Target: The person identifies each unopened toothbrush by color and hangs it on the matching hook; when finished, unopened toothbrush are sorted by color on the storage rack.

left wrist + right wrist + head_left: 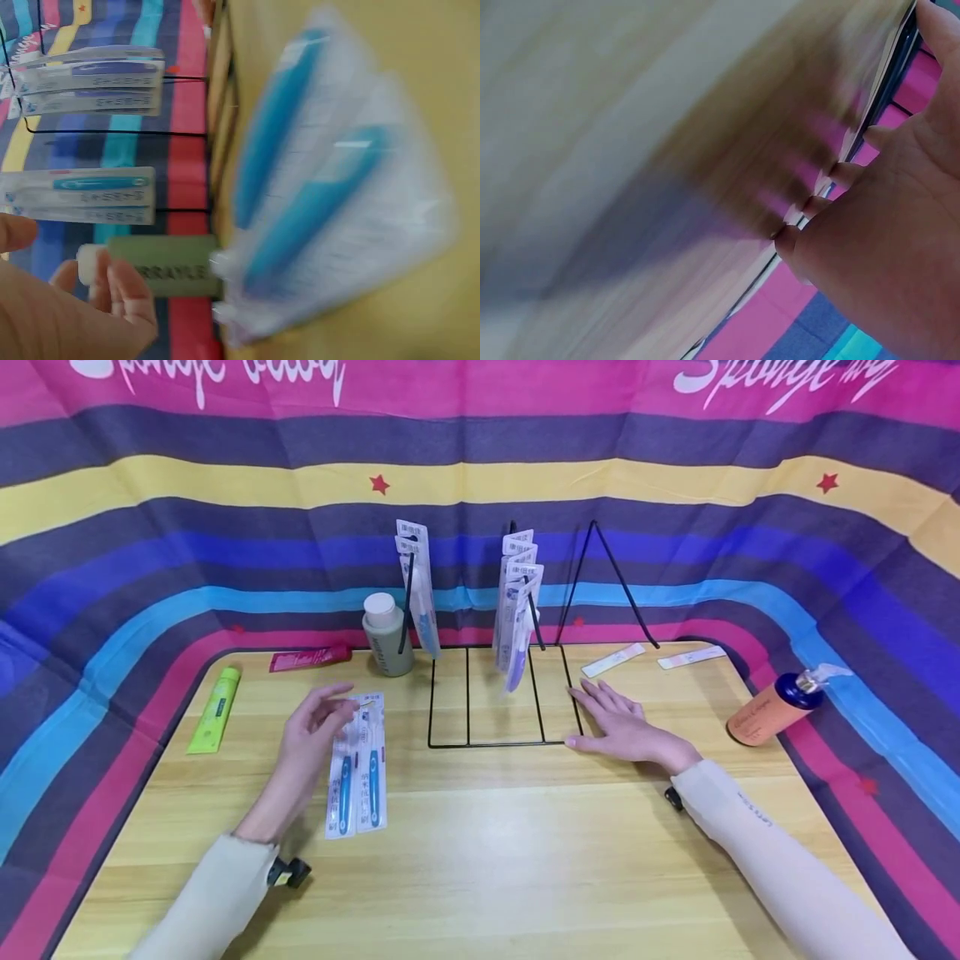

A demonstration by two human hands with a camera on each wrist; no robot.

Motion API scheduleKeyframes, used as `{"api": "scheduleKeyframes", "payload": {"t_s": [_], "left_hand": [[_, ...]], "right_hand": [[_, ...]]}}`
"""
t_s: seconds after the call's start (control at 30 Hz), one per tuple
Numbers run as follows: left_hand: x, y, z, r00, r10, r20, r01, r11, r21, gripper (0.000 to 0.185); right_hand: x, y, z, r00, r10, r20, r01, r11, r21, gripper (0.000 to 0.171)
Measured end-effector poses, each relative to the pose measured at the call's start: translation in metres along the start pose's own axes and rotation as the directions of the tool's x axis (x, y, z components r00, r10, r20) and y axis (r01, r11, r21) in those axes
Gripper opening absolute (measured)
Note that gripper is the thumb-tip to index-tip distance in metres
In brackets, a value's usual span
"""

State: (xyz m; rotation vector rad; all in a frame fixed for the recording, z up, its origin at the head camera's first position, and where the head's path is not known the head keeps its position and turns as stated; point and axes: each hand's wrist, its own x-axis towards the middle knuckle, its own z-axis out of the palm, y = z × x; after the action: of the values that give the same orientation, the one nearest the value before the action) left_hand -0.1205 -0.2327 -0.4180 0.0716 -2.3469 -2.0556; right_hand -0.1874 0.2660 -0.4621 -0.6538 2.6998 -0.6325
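Observation:
Two packaged toothbrushes with blue handles lie side by side on the table at the left. My left hand hovers over their top ends, fingers loosely bent; the left wrist view shows its thumb and fingers apart with nothing between them. A black wire rack stands at the centre back. From its left hook hang toothbrush packs, and more toothbrush packs hang on the middle hook. The right hook carries nothing. My right hand rests with fingers spread at the rack's right base corner.
A grey-green bottle stands left of the rack. A red tube and a yellow-green tube lie farther left. Two slim white packets lie at the back right. An orange pump bottle tilts near the right edge.

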Motion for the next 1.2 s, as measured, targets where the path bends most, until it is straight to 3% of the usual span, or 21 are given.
{"api": "scheduleKeyframes", "payload": {"t_s": [0.2,0.33,0.57,0.77,1.03,1.13,1.2], "left_hand": [[-0.025,-0.025,-0.017,0.983,-0.181,-0.026,0.182,0.981,0.065,0.059],[-0.032,-0.035,-0.017,0.969,-0.248,-0.015,0.248,0.962,0.116,0.072],[-0.032,-0.036,-0.008,0.957,-0.285,-0.050,0.287,0.907,0.307,0.090],[-0.029,-0.033,-0.007,0.957,-0.288,-0.039,0.279,0.872,0.402,0.087],[-0.031,-0.034,-0.017,0.960,-0.278,0.013,0.247,0.874,0.419,0.073],[-0.032,-0.034,-0.020,0.961,-0.278,0.004,0.248,0.865,0.435,0.064],[-0.033,-0.034,-0.020,0.962,-0.272,-0.008,0.251,0.876,0.412,0.061]], "right_hand": [[0.001,0.001,0.000,1.000,0.002,0.007,-0.002,1.000,-0.008,0.099],[0.000,0.001,-0.002,1.000,0.002,0.009,-0.002,1.000,-0.015,0.099],[0.000,0.001,-0.001,1.000,0.000,0.003,0.000,1.000,-0.008,0.099],[0.000,0.001,0.001,1.000,0.005,0.003,-0.005,1.000,-0.014,0.099],[-0.001,0.000,0.000,1.000,-0.003,0.002,0.003,1.000,-0.007,0.099],[0.000,0.000,0.001,1.000,-0.001,0.001,0.001,1.000,-0.010,0.099],[0.000,-0.001,0.001,1.000,-0.005,0.002,0.005,1.000,-0.005,0.098]]}}
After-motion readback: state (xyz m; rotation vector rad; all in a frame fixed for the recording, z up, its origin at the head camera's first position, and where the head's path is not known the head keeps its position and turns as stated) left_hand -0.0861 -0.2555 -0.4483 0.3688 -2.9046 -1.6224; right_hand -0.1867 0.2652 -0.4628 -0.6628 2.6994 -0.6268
